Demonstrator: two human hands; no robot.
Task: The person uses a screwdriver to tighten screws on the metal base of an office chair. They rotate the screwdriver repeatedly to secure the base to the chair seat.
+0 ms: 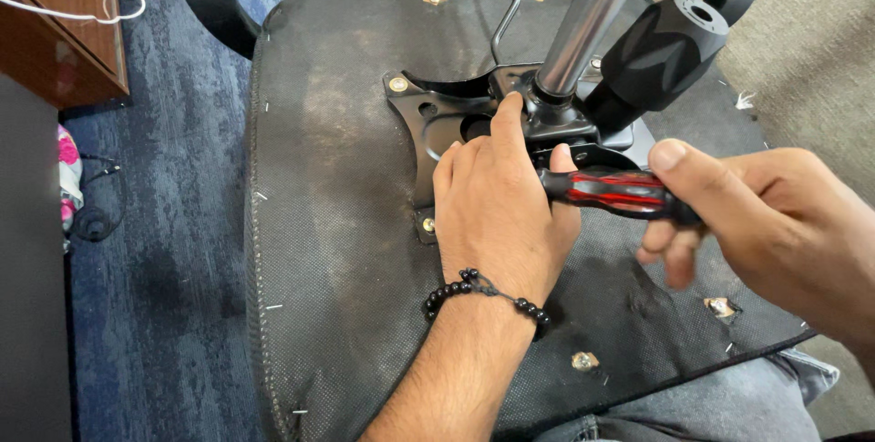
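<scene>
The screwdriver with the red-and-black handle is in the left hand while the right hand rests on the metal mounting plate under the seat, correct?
Not quite: the hands are swapped. In the head view, the right hand grips the red-and-black screwdriver, while the left hand, the one with the black bead bracelet, rests on the metal mounting plate under the seat.

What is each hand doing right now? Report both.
Left hand: resting on the metal bracket, fingers bent, steadying the screwdriver.
Right hand: closed on the screwdriver's handle.

An office — blue carpet [173, 178], wooden desk [55, 32], upturned swivel chair [337, 223].
</scene>
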